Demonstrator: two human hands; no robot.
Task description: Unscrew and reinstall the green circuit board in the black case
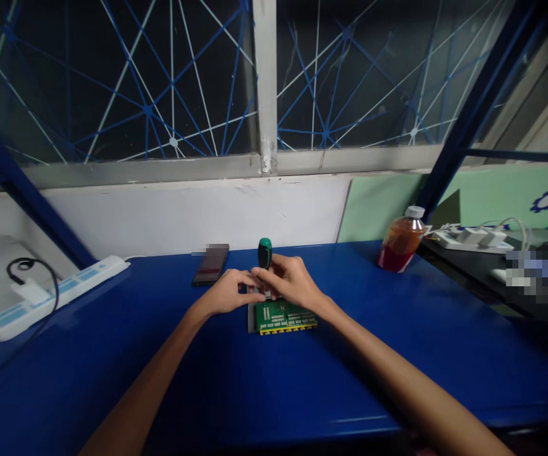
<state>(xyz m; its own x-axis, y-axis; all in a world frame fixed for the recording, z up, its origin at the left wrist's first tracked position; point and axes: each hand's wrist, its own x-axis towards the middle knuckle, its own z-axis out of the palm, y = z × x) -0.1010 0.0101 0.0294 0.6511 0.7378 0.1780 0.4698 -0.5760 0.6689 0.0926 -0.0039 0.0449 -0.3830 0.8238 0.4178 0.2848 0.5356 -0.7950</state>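
A screwdriver (265, 252) with a green and black handle stands upright over a green circuit board (278, 311). My right hand (293, 282) is closed round the lower part of its handle. My left hand (233, 291) reaches in from the other side, with thumb and fingertips brought together near the screwdriver's shaft. What those fingertips pinch is too small to make out. Along the board's near edge runs a row of yellow connectors, and a grey plate shows at its left side. The screwdriver's tip and the board's far part are hidden by my hands.
The board lies on a blue table (207, 386). A phone (211, 265) lies behind my left hand. At the left is a white power strip (60, 297) with a plug and black cable. A drink bottle (401, 240) stands at the back right, near another power strip (473, 239).
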